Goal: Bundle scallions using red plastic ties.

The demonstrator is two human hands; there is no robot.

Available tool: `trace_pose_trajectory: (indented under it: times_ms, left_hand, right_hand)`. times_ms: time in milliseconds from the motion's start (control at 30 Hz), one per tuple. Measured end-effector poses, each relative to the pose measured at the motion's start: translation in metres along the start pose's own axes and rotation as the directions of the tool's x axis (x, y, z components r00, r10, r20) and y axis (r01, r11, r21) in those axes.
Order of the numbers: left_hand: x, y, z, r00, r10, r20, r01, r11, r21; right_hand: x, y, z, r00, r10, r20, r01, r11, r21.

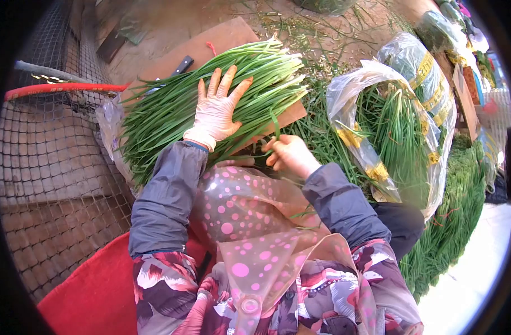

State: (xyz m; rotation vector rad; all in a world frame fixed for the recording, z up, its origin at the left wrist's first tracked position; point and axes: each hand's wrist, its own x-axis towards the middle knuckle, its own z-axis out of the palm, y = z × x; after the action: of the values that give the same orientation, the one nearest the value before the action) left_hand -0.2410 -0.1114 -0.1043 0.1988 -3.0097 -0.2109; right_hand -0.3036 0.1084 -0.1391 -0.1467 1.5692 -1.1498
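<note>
A thick pile of long green garlic chives [172, 114] lies across a brown board [227, 34], the pale cut ends pointing right. On top of the pile my left hand [215, 109], in a thin whitish glove, rests flat with its fingers spread. Just beside the lower right of the pile, my right hand [292, 155] has its fingers curled in a pinch. A single chive leaf [275, 123] stands up from those fingertips. Behind the pile, a knife with a black handle [183, 65] lies on the board, its blade partly covered by leaves.
Clear plastic bags with yellow print [350, 100] hold more chives at right. Loose leaves litter the ground [322, 42]. Black netting [49, 162] and a red pole [71, 87] are at left. A polka-dot apron [244, 206] covers my lap. A large green heap [456, 206] lies far right.
</note>
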Motion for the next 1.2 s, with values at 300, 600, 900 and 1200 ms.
trace_pose_trajectory:
  times_ms: [300, 600, 900, 1200]
  left_hand:
    - [-0.003, 0.015, -0.005, 0.997, -0.035, 0.073, 0.035, 0.999, -0.010]
    - [0.001, 0.007, 0.000, 0.995, -0.043, 0.085, 0.040, 0.998, 0.039]
    - [0.017, -0.007, -0.009, 0.990, -0.056, 0.126, 0.067, 0.994, -0.082]
    - [0.015, -0.007, -0.001, 0.995, -0.088, 0.057, 0.094, 0.989, -0.114]
  right_hand:
    - [-0.009, 0.001, -0.065, 0.946, -0.254, -0.202, 0.324, 0.714, 0.621]
    - [-0.047, -0.018, -0.161, 0.681, -0.581, -0.446, 0.595, 0.084, 0.799]
    - [-0.074, -0.001, -0.084, 0.914, -0.284, -0.290, 0.067, 0.810, -0.582]
    - [0.035, -0.059, 0.036, 0.815, -0.566, -0.124, 0.153, 0.417, -0.896]
